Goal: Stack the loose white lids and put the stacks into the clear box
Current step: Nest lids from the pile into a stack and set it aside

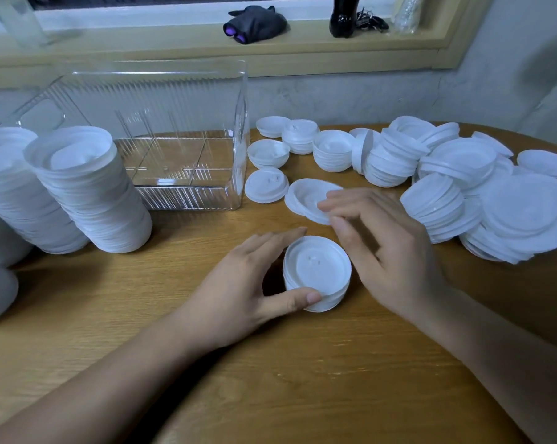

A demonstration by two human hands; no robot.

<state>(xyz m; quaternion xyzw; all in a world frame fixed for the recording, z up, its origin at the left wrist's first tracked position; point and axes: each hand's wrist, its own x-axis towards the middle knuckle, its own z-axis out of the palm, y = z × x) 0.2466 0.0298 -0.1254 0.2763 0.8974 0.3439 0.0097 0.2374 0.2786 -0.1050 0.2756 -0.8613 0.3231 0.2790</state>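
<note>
A short stack of white lids (pixel 317 270) stands on the wooden table in front of me. My left hand (pixel 248 283) holds it, thumb on the near side and fingers round the far left side. My right hand (pixel 379 238) hovers just right of the stack, blurred, fingers relaxed and holding nothing. Behind it lies a loose lid (pixel 306 197). The clear box (pixel 187 174) stands at the back left and has no lids inside. A big heap of loose lids (pixel 495 200) fills the right side.
Tall lid stacks (pixel 91 193) lean at the left, with more at the left edge. Small lid piles (pixel 302 136) sit beside the box. On the window sill are a dark cloth (pixel 254 24) and a black bottle (pixel 342 17).
</note>
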